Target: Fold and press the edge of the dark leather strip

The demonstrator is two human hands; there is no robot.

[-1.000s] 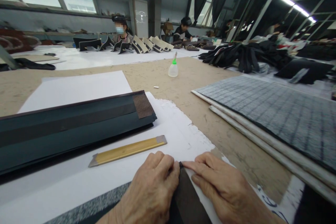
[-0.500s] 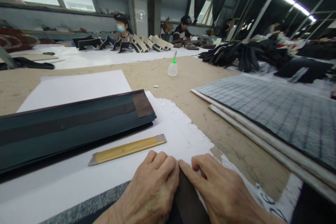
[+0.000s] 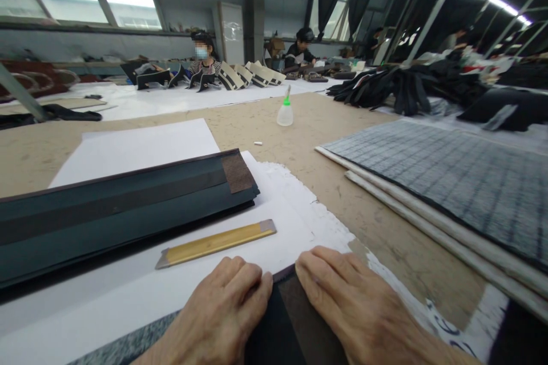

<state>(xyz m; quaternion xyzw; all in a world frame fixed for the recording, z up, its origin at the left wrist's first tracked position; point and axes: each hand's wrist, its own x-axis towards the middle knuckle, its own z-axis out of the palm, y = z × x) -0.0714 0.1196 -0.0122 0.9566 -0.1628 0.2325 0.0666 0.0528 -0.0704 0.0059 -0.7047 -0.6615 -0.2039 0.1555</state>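
Note:
A dark fabric panel point(image 3: 268, 325) with a brown strip point(image 3: 306, 313) lies at the near edge, partly hidden by my hands. My left hand point(image 3: 218, 308) has its fingers curled over the panel's far edge. On the right of that edge, my right hand point(image 3: 355, 302) holds its fingers together, bent over the brown strip. A short gap of folded edge shows between the hands. Grey speckled material point(image 3: 128, 339) sticks out by my left wrist. Just beyond the left hand lies a flat yellow bar point(image 3: 218, 243) with grey ends.
Stacked dark teal panels point(image 3: 128, 205) lie at left on white paper point(image 3: 295, 228). A squeeze bottle with a green collar point(image 3: 285, 113) stands mid-table, near a small white piece point(image 3: 257, 143). Grey striped sheets point(image 3: 445, 182) are piled at right. Co-workers sit at the far tables.
My hands have moved apart along the panel's far edge, the left one going left. The right fingers have drawn together, and more of the dark panel shows between the hands.

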